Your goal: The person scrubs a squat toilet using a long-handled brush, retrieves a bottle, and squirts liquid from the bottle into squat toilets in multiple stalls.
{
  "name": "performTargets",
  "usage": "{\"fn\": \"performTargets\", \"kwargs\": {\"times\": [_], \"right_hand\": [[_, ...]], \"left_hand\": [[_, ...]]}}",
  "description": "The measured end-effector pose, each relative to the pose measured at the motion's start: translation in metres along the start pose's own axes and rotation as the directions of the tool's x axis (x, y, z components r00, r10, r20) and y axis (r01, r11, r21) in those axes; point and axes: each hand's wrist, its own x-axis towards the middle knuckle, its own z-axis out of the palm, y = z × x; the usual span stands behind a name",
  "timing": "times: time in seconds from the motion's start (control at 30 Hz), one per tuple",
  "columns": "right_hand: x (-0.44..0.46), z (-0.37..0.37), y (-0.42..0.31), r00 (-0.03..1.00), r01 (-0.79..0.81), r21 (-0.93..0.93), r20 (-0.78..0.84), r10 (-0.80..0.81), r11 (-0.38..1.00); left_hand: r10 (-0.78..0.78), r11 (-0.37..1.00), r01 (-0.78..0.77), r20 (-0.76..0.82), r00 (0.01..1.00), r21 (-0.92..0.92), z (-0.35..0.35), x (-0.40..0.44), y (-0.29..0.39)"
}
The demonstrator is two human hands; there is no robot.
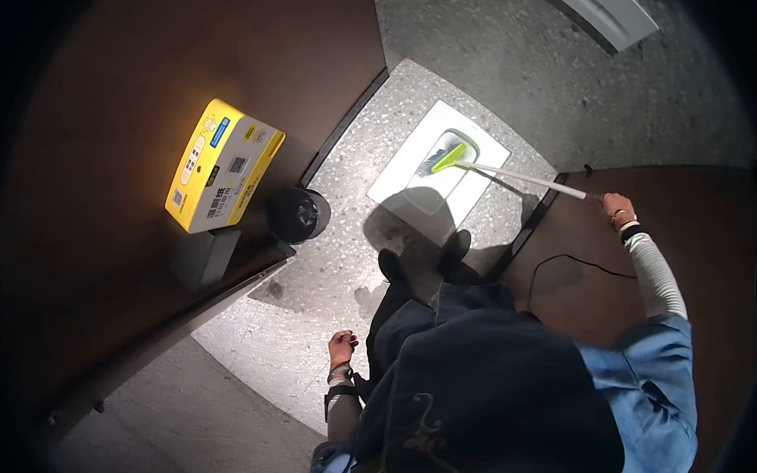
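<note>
My right hand (619, 209) is closed around the end of the pale handle of a long-handled brush (522, 176). The brush has a bright green head, which lies in the basin of a white squat toilet (402, 158) set in the floor. Whether its bristles touch the basin surface I cannot tell. My left hand (342, 348) hangs low beside my left leg, its fingers curled with nothing visible in them. My shadow falls over the near part of the toilet, close to my dark shoes (391, 265).
Brown partitions (260, 57) stand on both sides. A yellow and white paper dispenser (222, 168) hangs on the left one, above a black-lined bin (298, 215). A thin dark cable (579, 258) shows at right. Speckled floor (339, 160) surrounds the toilet.
</note>
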Motion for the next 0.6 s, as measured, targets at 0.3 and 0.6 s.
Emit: {"fn": "performTargets", "kwargs": {"times": [0.3, 0.6], "right_hand": [[-0.055, -0.055, 0.005, 0.918, 0.144, -0.576, -0.225, -0.325, 0.805], [-0.057, -0.065, -0.028, 0.993, -0.037, 0.059, 0.115, 0.03, 0.998]], "left_hand": [[0.028, 0.999, -0.03, 0.091, 0.995, 0.023, 0.01, 0.023, 0.012], [0.159, 0.986, -0.151, 0.125, 0.979, -0.074, 0.03, 0.015, 0.051]]}}
